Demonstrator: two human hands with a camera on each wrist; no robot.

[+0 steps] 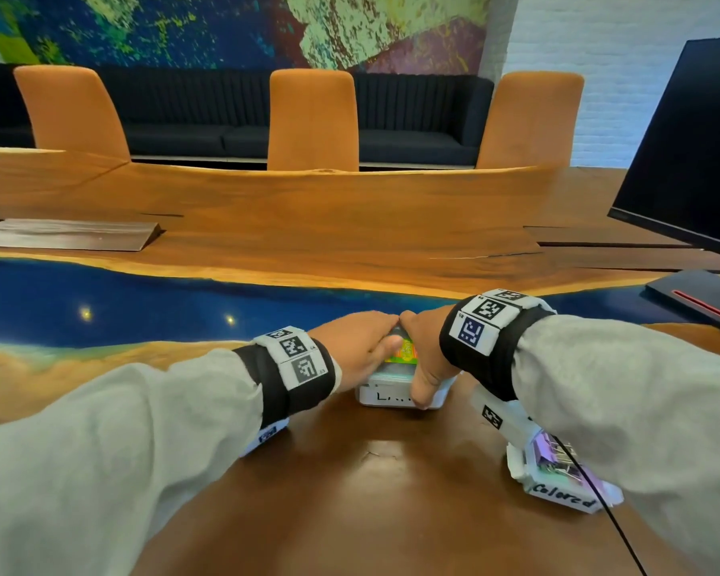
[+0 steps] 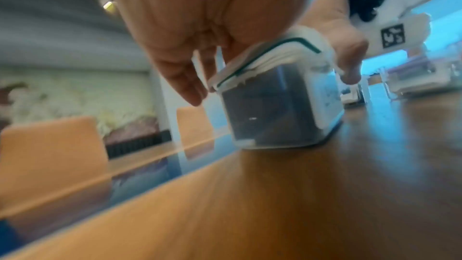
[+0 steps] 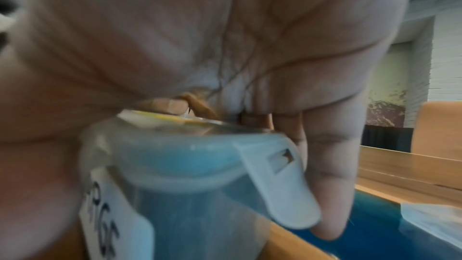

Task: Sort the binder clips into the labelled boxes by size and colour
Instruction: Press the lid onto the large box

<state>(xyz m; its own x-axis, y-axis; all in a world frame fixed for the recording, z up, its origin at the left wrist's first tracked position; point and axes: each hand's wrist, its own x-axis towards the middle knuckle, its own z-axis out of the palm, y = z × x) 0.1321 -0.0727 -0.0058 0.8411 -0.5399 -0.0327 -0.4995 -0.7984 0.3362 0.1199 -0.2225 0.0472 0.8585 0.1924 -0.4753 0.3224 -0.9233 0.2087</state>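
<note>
Plastic-walled and lidded, the Large box (image 1: 385,399) stands on the wooden table (image 1: 371,513), both hands together atop it: left hand (image 1: 356,347) pressing flat, right hand (image 1: 422,351) clasping lid (image 2: 262,60) and front wall, apparently to snap it closed. Binder clips (image 1: 553,455) lie in the Colored box (image 1: 566,498) nearby.

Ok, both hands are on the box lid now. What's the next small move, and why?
Probably push the side flap down with the right hand: the lid sits on the box with the left hand on it, yet that flap sticks out, seemingly unlatched.
</note>
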